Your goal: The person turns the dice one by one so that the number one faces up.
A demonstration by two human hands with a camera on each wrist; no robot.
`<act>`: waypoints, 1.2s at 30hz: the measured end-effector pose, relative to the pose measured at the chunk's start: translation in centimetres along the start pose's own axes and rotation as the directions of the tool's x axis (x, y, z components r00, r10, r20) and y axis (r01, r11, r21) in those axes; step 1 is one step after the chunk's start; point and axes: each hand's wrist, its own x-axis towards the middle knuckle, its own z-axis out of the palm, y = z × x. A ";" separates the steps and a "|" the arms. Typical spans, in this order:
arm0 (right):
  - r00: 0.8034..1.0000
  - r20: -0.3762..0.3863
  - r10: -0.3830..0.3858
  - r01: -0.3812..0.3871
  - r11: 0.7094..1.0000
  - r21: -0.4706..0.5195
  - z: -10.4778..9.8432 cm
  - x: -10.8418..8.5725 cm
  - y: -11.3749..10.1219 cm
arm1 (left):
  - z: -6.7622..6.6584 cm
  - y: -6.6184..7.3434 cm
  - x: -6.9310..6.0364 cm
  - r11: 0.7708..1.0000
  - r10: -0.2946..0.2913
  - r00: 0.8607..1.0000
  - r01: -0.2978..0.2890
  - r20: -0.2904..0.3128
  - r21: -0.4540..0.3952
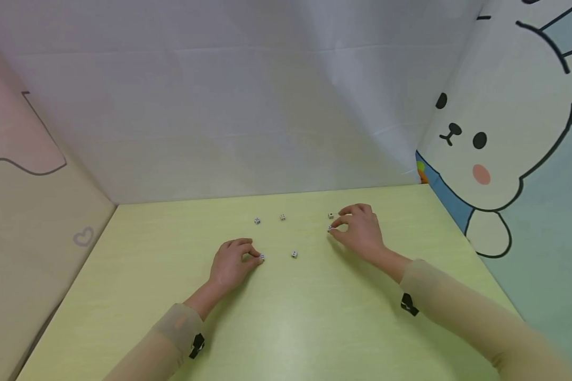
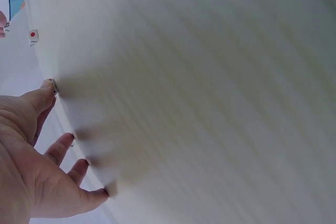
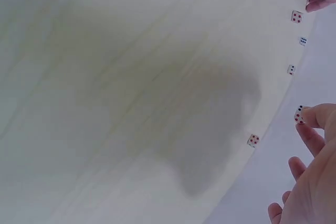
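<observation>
My left hand (image 1: pixel 233 263) pinches a small white die (image 1: pixel 261 257) between thumb and fingertip, left of the table's middle. In the left wrist view its other fingertips reach down to the tabletop, and only a sliver of that die (image 2: pixel 53 86) shows. Farther right, my right hand (image 1: pixel 360 228) holds another die (image 3: pixel 300 114) by thumb and finger; the right wrist view shows black and red pips on it. Just beyond those fingers lies a die (image 1: pixel 331 216). One more die (image 1: pixel 294 254) sits between the hands, right of the left fingertips.
Two dice, one at left (image 1: pixel 257 221) and one beside it (image 1: pixel 282 217), lie toward the back of the pale yellow table (image 1: pixel 286 317). A white cloth (image 1: pixel 248 116) rises behind the back edge. Printed panels with cartoon figures (image 1: pixel 505 132) flank the table.
</observation>
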 end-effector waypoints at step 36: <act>0.994 0.048 -0.097 0.096 0.995 0.029 1.2 -4.3 1.8 | -0.8 1.0 -0.4 1.000 -0.013 1.000 0.013 0.003 -0.022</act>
